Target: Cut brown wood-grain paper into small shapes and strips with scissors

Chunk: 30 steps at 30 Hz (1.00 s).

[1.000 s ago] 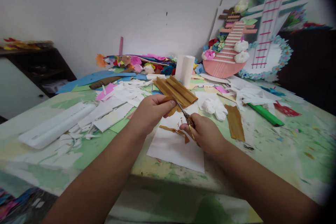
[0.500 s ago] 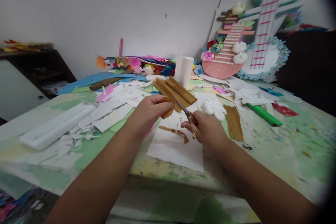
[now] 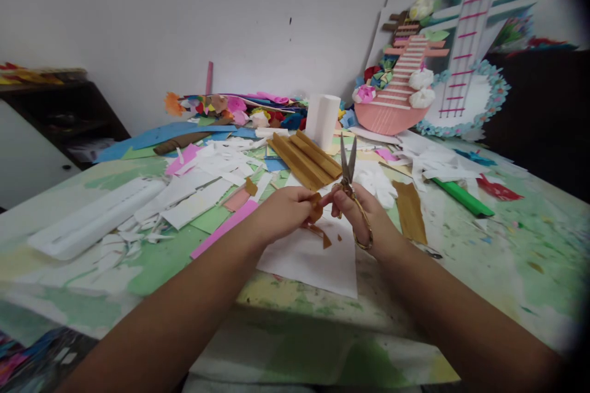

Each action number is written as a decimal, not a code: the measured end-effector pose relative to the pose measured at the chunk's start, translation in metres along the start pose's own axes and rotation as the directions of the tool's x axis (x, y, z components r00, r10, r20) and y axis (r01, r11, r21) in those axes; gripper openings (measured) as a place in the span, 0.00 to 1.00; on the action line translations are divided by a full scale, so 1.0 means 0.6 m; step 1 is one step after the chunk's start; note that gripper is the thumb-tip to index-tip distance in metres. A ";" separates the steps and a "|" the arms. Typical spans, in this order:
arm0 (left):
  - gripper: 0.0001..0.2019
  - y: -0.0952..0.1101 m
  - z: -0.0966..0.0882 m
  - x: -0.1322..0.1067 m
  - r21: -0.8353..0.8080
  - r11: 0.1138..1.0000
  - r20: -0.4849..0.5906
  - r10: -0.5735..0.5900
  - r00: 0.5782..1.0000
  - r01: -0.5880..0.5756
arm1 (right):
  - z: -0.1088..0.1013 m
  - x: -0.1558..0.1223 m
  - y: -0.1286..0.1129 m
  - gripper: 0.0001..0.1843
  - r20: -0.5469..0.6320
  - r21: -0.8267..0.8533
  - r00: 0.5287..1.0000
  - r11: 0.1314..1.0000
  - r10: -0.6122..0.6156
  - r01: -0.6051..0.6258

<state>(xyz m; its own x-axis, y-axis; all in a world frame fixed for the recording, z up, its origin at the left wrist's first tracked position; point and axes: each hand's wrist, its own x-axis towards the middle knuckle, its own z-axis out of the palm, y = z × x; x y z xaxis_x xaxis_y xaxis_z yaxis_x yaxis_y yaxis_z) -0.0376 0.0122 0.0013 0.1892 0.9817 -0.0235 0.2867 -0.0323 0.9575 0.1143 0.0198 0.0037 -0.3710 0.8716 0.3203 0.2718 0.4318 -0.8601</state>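
My left hand (image 3: 288,212) is closed on a small piece of brown crepe paper (image 3: 316,209), pinched between thumb and fingers. Scissors with gold handles (image 3: 349,166) sit in my right hand (image 3: 375,224), their blades pointing up and spread slightly apart. A fingertip of the right hand reaches to the edge of the brown piece. Below both hands lies a white paper sheet (image 3: 318,267), with brown offcuts (image 3: 326,239) on it. Just beyond the hands are folded brown crepe paper strips (image 3: 299,159).
A white roll (image 3: 322,120) stands behind the strips. White scraps (image 3: 221,163) and a long white device (image 3: 96,215) are on the left. To the right lie a brown strip (image 3: 410,212) and a green roll (image 3: 463,196). Paper guitars (image 3: 396,116) lean at the back.
The scissors have swung from the brown piece to point upward, blades parted. My left hand has moved down and right, and the right fingers now meet the piece. A brown scrap now lies left.
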 end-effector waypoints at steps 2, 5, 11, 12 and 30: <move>0.06 0.002 0.002 -0.003 -0.053 0.998 0.033 0.021 0.999 -0.019 | 0.001 0.002 0.001 0.16 -0.001 -0.012 1.000 0.999 0.031 -0.031; 0.08 0.010 0.002 -0.009 -0.138 0.990 0.118 0.049 0.992 -0.033 | 0.000 0.004 0.002 0.14 0.011 0.017 0.999 0.999 0.043 -0.043; 0.20 0.011 0.001 -0.008 -0.162 0.987 0.051 -0.003 0.999 0.011 | -0.007 0.005 0.008 0.12 0.033 0.125 0.997 0.989 0.068 -0.072; 0.21 0.010 0.002 -0.007 -0.152 0.988 0.040 -0.017 0.999 0.023 | -0.008 0.005 0.012 0.13 0.044 0.152 0.997 0.986 0.067 -0.073; 0.10 0.018 -0.002 0.001 -0.445 0.869 -0.394 0.026 0.919 -0.215 | -0.011 0.003 0.009 0.15 -0.083 -0.238 0.996 0.971 0.016 -0.035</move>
<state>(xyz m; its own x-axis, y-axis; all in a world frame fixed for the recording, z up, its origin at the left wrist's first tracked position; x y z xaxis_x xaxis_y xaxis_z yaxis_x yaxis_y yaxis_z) -0.0358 0.0128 0.0118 -0.1886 0.9752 0.1161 -0.2097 -0.1555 0.9653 0.1211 0.0253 0.0023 -0.2913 0.8946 0.3388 0.4880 0.4436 -0.7517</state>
